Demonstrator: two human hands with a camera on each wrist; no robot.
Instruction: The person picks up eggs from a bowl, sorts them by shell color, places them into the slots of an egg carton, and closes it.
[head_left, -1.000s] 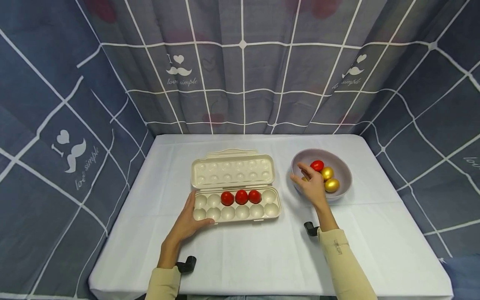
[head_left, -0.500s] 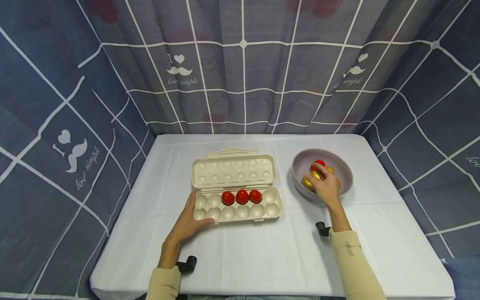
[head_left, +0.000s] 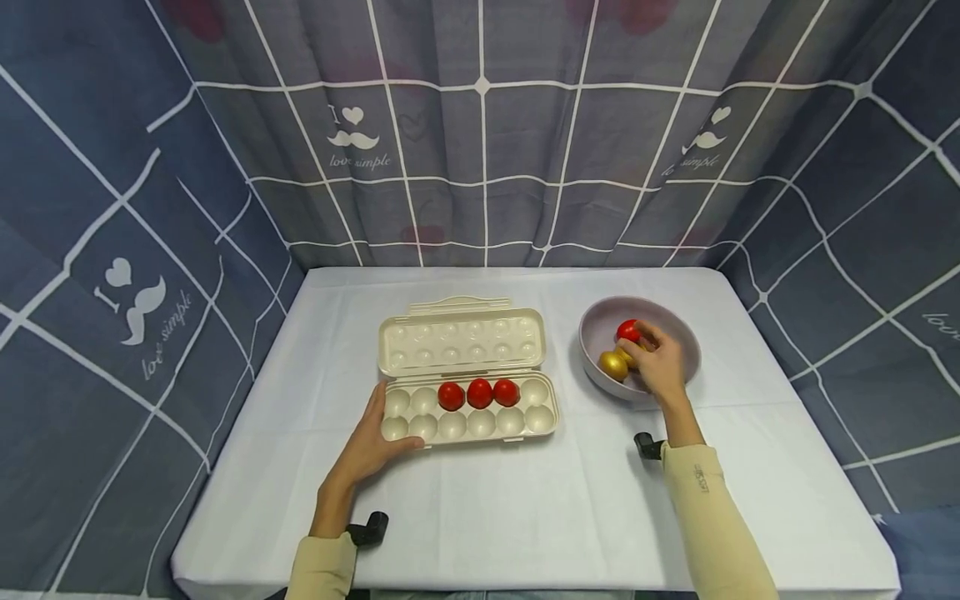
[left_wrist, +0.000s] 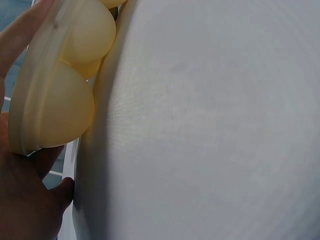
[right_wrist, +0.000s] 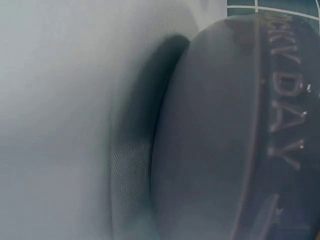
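Note:
In the head view, my left hand (head_left: 371, 442) grips the left end of a cream plastic egg box (head_left: 555, 408), thumb at its front edge. The left wrist view shows the rounded underside of the egg cups (left_wrist: 67, 107) beside that hand. Three glossy red eggs (head_left: 480, 393) sit in the back row of the box. My right hand (head_left: 660, 362) is inside a mauve bowl (head_left: 596, 325), thumb and fingertips right at a red egg (head_left: 628, 331). Gold eggs (head_left: 612, 365) lie beneath and beside it. I cannot tell whether the fingers pinch an egg.
The egg box's open lid (head_left: 461, 342) lies back behind the cups. A white cloth (head_left: 480, 517) covers the table. Grey curtains (head_left: 517, 142) with white grid lines stand at the back and both sides. Raised letters mark the bowl's side (right_wrist: 287, 115) in the right wrist view.
My right hand has moved right across the bowl, from its left side to the red egg, uncovering a gold egg at the left. The left hand keeps its hold on the egg box.

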